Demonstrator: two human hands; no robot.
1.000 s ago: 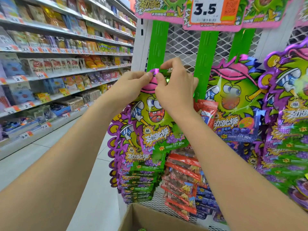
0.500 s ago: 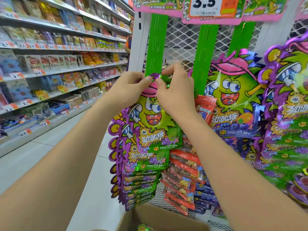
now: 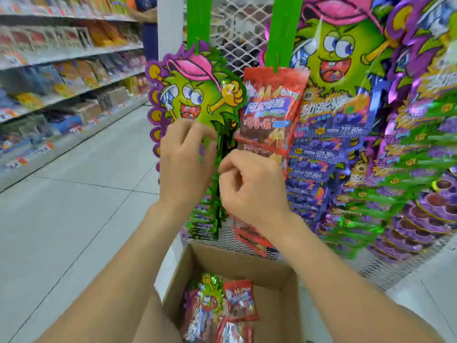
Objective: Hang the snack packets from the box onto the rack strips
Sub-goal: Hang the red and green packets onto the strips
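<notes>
A green monster snack packet with a pink cap hangs on the left green rack strip, on top of a column of like packets. My left hand is in front of its lower part with relaxed, spread fingers; I cannot tell if it touches. My right hand is just to the right, fingers curled with nothing visible in them. Red snack packets hang on the middle strip. Below, the cardboard box holds red packets and a green one.
More green and purple packets cover the rack's right side over white mesh. Stocked store shelves line the left of a tiled aisle. A person in blue stands far back by the rack's post.
Both hands have let go of the packet's top at the left strip and dropped lower. The packet now hangs free. The view has tilted down, showing the packets in the box.
</notes>
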